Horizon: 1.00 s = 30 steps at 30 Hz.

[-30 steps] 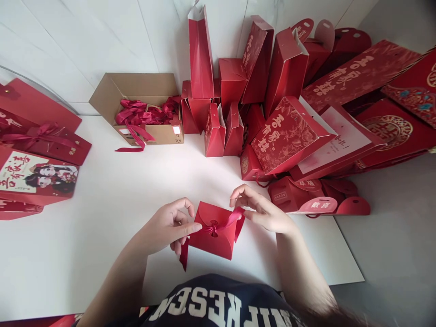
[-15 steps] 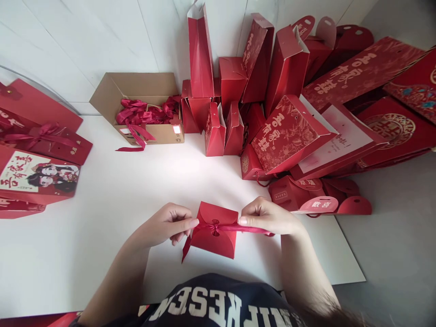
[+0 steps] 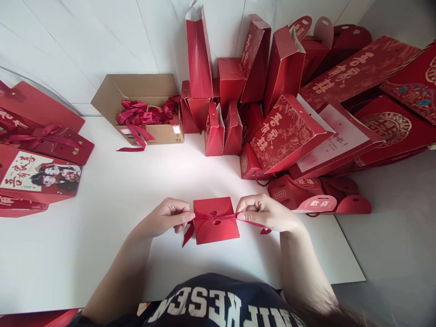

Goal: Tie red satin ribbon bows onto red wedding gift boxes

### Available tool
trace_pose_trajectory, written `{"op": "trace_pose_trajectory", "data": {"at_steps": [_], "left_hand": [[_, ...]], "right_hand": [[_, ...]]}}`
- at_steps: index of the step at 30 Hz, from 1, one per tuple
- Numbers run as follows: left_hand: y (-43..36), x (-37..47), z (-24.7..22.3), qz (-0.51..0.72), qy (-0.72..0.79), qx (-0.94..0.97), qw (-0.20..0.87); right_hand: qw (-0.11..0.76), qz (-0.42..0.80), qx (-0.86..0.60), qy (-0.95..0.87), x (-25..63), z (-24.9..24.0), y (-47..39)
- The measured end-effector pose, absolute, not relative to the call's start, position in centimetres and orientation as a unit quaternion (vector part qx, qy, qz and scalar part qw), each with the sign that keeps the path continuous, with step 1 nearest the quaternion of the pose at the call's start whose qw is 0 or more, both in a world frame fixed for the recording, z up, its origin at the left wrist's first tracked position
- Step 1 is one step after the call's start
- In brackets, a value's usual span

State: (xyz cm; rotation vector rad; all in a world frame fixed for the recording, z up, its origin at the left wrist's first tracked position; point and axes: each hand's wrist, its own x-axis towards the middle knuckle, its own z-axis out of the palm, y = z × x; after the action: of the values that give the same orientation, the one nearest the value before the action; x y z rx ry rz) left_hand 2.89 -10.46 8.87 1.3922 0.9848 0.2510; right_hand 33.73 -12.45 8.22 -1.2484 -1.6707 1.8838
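Between my hands is a small red gift box (image 3: 218, 232) with curved, overlapping flaps on its top face. A dark red ribbon (image 3: 204, 217) runs across the box and is knotted at the middle, over a small cut-out. My left hand (image 3: 173, 215) pinches the ribbon at the box's left edge, and a loose tail hangs below the fingers. On the other side, my right hand (image 3: 264, 211) pinches the ribbon close to the right edge, its tail trailing under the hand. The ribbon looks taut between both hands.
An open cardboard box (image 3: 150, 131) with bunched ribbon (image 3: 146, 112) stands at the back. Red paper boxes and bags (image 3: 289, 131) are piled at the back right. More red bags (image 3: 44, 172) are at the left. Everything stands on a white table (image 3: 112, 218).
The gift box has turned slightly and shifted a little away from my body. Both hands have moved slightly up with it, still pinching the ribbon.
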Motion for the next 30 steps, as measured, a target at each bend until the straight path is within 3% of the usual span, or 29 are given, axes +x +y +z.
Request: {"op": "trace_pose_trajectory", "data": {"at_steps": [7,14,30], "left_hand": [[-9.8,2.6,8.0,0.106,0.443,0.611,0.648],[-9.9,2.5,8.3,0.046,0.392,0.616,0.682],[-11.1,4.0,7.9,0.178,0.417,0.586,0.671]], "right_hand": [[0.150,0.636,-0.420,-0.630,34.1,7.8,-11.6],[0.194,0.580,-0.386,-0.691,34.0,8.4,-11.7],[0.234,0.614,-0.422,-0.624,32.0,8.6,-13.0]]}}
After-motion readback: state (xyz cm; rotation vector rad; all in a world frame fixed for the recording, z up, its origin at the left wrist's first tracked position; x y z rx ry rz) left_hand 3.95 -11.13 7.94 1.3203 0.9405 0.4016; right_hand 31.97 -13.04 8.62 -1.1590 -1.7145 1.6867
